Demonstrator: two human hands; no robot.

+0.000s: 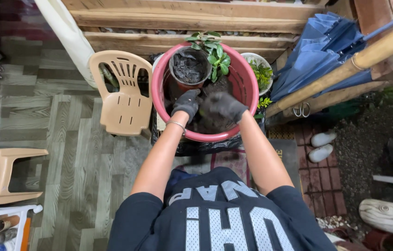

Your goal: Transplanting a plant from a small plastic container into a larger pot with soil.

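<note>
Head view looks down on my gloved left hand (186, 103) and right hand (223, 106), both curled down into dark soil (212, 122) inside the red basin (248, 93); I cannot tell whether either pinches anything. Loose and crumbly, the soil should scoop best with cupped palms. A small pot (189, 68) and leafy plant (214, 51) sit just behind, stems likely fragile.
</note>
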